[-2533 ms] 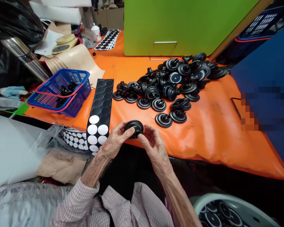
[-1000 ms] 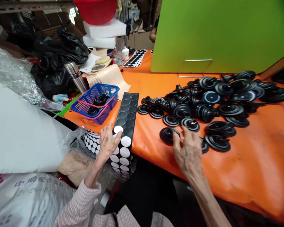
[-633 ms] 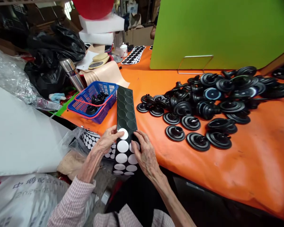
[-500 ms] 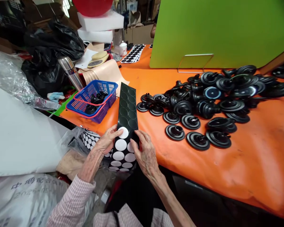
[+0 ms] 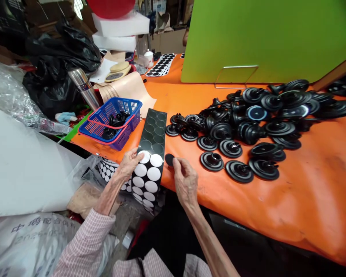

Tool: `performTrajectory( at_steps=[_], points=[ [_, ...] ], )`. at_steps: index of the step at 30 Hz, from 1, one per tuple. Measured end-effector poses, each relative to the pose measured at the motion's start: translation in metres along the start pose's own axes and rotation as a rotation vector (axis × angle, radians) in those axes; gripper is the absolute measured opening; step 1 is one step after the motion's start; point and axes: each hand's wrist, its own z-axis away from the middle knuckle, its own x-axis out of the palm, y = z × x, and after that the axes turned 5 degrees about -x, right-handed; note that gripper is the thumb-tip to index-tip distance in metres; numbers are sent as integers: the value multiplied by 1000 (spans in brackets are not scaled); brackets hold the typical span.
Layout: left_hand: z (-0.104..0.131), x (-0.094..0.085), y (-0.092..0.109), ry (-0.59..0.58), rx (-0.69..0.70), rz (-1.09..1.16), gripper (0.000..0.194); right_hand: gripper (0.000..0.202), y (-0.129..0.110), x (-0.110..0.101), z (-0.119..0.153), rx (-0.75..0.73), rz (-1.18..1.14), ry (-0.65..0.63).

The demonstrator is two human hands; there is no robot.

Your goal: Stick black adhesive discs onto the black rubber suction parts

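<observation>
A long black sticker sheet [image 5: 152, 130] hangs over the table's front edge. Its upper part carries round black stickers, and its lower part shows white circles where the backing is bare. My left hand [image 5: 128, 164] pinches the sheet's left edge, thumb on a white circle. Just right of the sheet, my right hand [image 5: 186, 179] holds a round black sticker [image 5: 169, 159] between thumb and fingertips, apart from the sheet. Many black suction cups [image 5: 212, 161] lie in a heap on the table to the right of this hand.
A blue plastic basket [image 5: 112, 115] with small black parts stands left of the sheet. Behind it are a steel thermos [image 5: 83, 86] and brown paper [image 5: 129, 90]. A green board [image 5: 262, 38] rises at the back of the orange table [image 5: 300, 200].
My right hand has moved right, away from the sheet, with a round black sticker now in its fingers. The sheet has slid slightly down and left under my left hand.
</observation>
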Motion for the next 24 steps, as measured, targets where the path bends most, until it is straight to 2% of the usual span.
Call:
performTrajectory(
  at_steps=[2, 4, 5, 6, 7, 9, 10, 12, 13, 15, 17, 19, 21, 22, 24],
  points=[
    [4, 0, 9, 181, 79, -146, 31, 28, -2, -9, 1, 31, -28, 16],
    [14, 5, 19, 370, 179, -278, 25, 27, -4, -16, 7, -18, -18, -3],
    [21, 11, 22, 390, 205, -339, 22, 25, -5, -19, 11, -67, 10, -4],
    [28, 17, 25, 331, 196, -374, 21, 22, -7, -21, 16, -127, 43, 0],
    [35, 25, 26, 201, 146, -363, 23, 20, -9, -23, 21, -188, 73, -2],
    [46, 42, 25, -103, -22, -224, 27, 17, -12, -27, 31, -280, 90, -41],
    [50, 50, 23, -170, -85, -138, 27, 20, -14, -29, 36, -288, 66, -81],
    [55, 64, 19, -154, -140, -10, 27, 35, -15, -37, 42, -186, -34, -133],
    [56, 70, 18, -142, -145, 20, 27, 37, -14, -41, 44, -89, -93, -114],
    [58, 83, 17, -205, -129, -28, 25, 28, -11, -52, 44, 111, -193, 0],
    [57, 99, 20, -232, -35, -229, 25, 25, -9, -65, 41, 214, -235, 146],
    [52, 119, 23, -100, 136, -452, 26, 29, -7, -79, 38, 214, -242, 248],
    [40, 143, 24, 8, 289, -540, 27, 30, -8, -94, 38, 192, -233, 291],
    [33, 156, 24, -4, 334, -518, 27, 30, -9, -102, 38, 188, -220, 286],
    [18, 177, 21, -115, 361, -415, 26, 30, -10, -118, 42, 200, -178, 246]
  ],
)
